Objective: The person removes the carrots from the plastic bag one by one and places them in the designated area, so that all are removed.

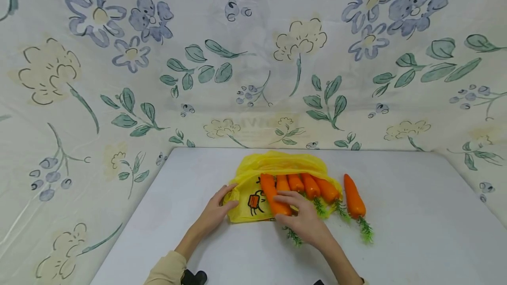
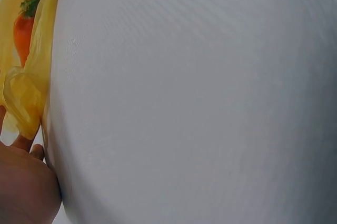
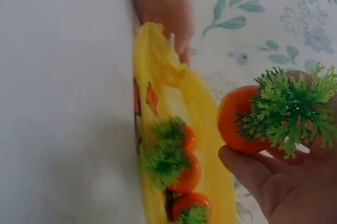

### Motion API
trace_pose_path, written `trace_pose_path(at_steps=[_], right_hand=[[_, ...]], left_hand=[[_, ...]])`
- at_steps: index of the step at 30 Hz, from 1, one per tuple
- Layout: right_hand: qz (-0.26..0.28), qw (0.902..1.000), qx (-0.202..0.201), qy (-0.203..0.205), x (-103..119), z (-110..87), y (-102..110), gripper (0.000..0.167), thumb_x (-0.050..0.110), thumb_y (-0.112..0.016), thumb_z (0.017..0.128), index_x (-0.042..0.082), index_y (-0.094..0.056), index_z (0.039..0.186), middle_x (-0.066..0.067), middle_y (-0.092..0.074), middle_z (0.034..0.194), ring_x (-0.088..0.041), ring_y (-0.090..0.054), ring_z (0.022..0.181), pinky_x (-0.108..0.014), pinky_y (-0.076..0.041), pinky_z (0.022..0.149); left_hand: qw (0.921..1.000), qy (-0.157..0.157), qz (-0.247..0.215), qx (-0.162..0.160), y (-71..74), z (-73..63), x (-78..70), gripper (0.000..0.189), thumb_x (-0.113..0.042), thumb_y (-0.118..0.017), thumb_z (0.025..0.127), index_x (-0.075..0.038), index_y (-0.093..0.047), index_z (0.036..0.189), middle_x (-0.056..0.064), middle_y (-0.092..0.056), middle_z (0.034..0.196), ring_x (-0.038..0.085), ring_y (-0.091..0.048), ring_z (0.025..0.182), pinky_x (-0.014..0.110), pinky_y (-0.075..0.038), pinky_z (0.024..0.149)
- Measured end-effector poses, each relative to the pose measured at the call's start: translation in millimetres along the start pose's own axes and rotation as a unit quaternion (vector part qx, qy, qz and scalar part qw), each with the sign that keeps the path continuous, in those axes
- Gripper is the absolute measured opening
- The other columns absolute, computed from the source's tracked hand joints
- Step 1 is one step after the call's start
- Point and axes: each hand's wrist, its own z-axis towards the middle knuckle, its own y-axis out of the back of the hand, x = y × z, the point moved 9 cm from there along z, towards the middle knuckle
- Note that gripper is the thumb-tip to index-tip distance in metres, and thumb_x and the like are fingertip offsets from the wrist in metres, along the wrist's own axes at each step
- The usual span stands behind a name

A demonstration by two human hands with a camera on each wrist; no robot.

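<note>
I hold a glossy orange carrot with a leafy green top (image 1: 267, 184) in my right hand (image 1: 304, 220), fingers and thumb curled round its thick end; it slants over the front of a thin yellow plastic bag (image 1: 283, 160), tip toward the bag's mouth. My left hand (image 1: 215, 209) pinches the bag's left edge between thumb and fingers. A small orange-and-black printed figure (image 1: 255, 202) shows on the bag between my hands. Four similar carrots (image 1: 310, 185) lie side by side at the bag's mouth, just right of the held one. Another single carrot (image 1: 354, 198) lies on the white tabletop (image 1: 404, 197), right of the bag. Behind hangs a pale floral-printed sheet (image 1: 253, 58).
</note>
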Motion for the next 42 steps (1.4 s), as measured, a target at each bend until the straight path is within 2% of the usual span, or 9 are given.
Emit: trace_pose_path(at_steps=[5, 12, 21, 26, 37, 42], right_hand=[[0.017, 0.9995, -0.024, -0.012, -2.4, -0.7, 17.6, 0.037, 0.018, -0.074, 0.086, 0.022, -0.071, 0.123, 0.004, -0.057, 0.138, -0.028, -0.049, 0.131, -0.049, -0.047, 0.103], [0.033, 0.9988, -0.036, -0.004, -3.7, -1.8, 36.5, 0.039, 0.017, -0.073, 0.088, 0.018, -0.068, 0.127, -0.001, -0.055, 0.142, -0.028, -0.052, 0.129, -0.043, -0.052, 0.097], [-0.004, 0.9981, -0.061, -0.003, -12.4, -4.9, 60.3, 0.042, 0.019, -0.072, 0.090, 0.019, -0.065, 0.132, -0.001, -0.054, 0.145, -0.030, -0.046, 0.135, -0.046, -0.049, 0.101], [-0.012, 0.9978, -0.063, -0.017, -16.5, -6.6, 72.4, 0.043, 0.023, -0.071, 0.091, 0.020, -0.064, 0.133, -0.001, -0.052, 0.147, -0.032, -0.040, 0.140, -0.052, -0.042, 0.107], [-0.037, 0.9955, -0.083, -0.027, -25.4, -15.1, 96.6, 0.044, 0.023, -0.069, 0.092, 0.015, -0.062, 0.135, -0.007, -0.051, 0.147, -0.034, -0.046, 0.135, -0.052, -0.045, 0.104], [-0.047, 0.9934, -0.099, -0.035, -32.4, -21.2, 117.4, 0.045, 0.025, -0.067, 0.094, 0.011, -0.060, 0.136, -0.010, -0.049, 0.148, -0.038, -0.038, 0.140, -0.053, -0.043, 0.105]], left_hand=[[1.0000, 0.005, 0.004, 0.003, -0.2, -0.7, 1.9, 0.057, -0.028, -0.059, 0.097, -0.020, -0.043, 0.150, 0.017, -0.017, 0.164, 0.037, -0.008, 0.152, 0.059, -0.007, 0.120], [1.0000, 0.003, 0.002, 0.002, -0.7, -0.5, 2.0, 0.056, -0.027, -0.058, 0.097, -0.020, -0.043, 0.150, 0.017, -0.017, 0.164, 0.037, -0.007, 0.152, 0.059, -0.007, 0.120], [1.0000, 0.003, 0.003, 0.005, -1.2, 0.0, 3.2, 0.056, -0.028, -0.059, 0.097, -0.021, -0.043, 0.150, 0.017, -0.016, 0.164, 0.037, -0.007, 0.152, 0.060, -0.006, 0.119], [1.0000, 0.006, 0.003, 0.005, -1.0, -0.8, 2.8, 0.056, -0.028, -0.059, 0.096, -0.022, -0.044, 0.150, 0.017, -0.015, 0.164, 0.037, -0.006, 0.152, 0.061, -0.006, 0.119], [0.9999, 0.013, 0.005, 0.004, -1.0, -1.4, 2.7, 0.056, -0.030, -0.060, 0.096, -0.023, -0.044, 0.149, 0.016, -0.015, 0.165, 0.037, -0.007, 0.152, 0.062, -0.006, 0.119], [0.9998, 0.020, 0.009, 0.001, -1.3, -0.3, 4.2, 0.056, -0.030, -0.060, 0.096, -0.024, -0.044, 0.149, 0.015, -0.015, 0.165, 0.036, -0.007, 0.152, 0.063, -0.005, 0.118]])
